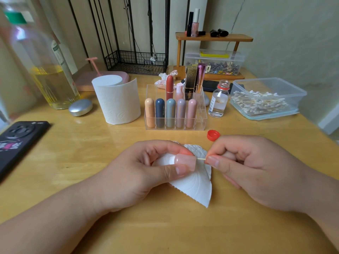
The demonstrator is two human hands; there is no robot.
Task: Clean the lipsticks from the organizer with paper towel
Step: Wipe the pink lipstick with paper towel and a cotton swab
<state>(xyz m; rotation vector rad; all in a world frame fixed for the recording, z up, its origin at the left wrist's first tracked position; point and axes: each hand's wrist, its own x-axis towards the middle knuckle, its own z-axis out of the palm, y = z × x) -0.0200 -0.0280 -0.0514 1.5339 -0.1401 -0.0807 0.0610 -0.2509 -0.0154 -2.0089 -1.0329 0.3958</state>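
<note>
From the head view, you are working just in front of the organizer [176, 107]. Your left hand [146, 169] is gripping a pink lipstick piece [185, 161] between thumb and fingers, with a sheet of paper towel [198, 187] tucked under it in the same hand; whether the piece is a cap or a body I cannot tell. Your right hand [247, 167] is pinching the stick of a cotton swab [201, 158], whose tip is hidden at the piece's end.

The piece is lying roughly level; its long axis is running left to right, about parallel to the organizer's front wall, and its right end is facing your right hand.

You seem to be clearing the inside of this one piece. The next move is likely calling for the swab to run straight along that axis while you are turning the piece; then for a wipe of the outside with the towel. The other lipsticks [170, 112] are standing upright in the organizer, so most of the task is probably waiting.
</note>
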